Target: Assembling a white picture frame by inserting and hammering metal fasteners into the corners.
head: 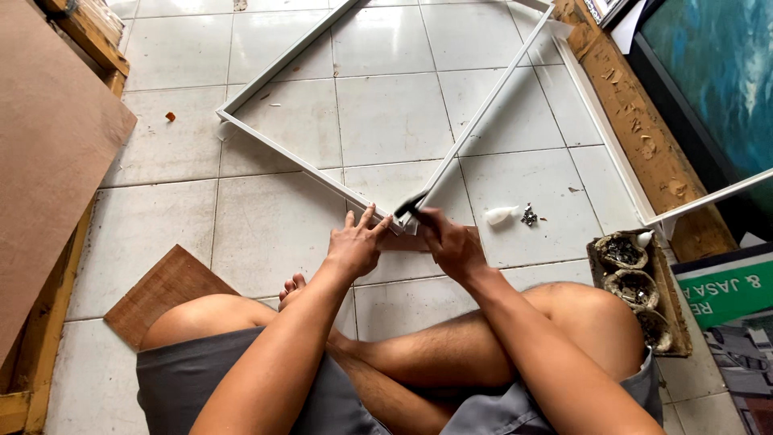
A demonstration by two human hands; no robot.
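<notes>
A white rectangular frame [299, 163] lies flat on the tiled floor, one corner pointing at me. My left hand [354, 242] presses on that near corner with fingers spread. My right hand [451, 242] is closed around a dark tool [409, 205] whose tip touches the same corner where the two white bars meet. I sit cross-legged on the floor just behind the corner.
A small white tube [499, 214] and a pile of small metal fasteners [529, 215] lie right of the corner. A tray of round cups [636, 282] sits by my right knee. Brown boards [48, 153] lean at the left; a wooden plank [644, 137] runs along the right.
</notes>
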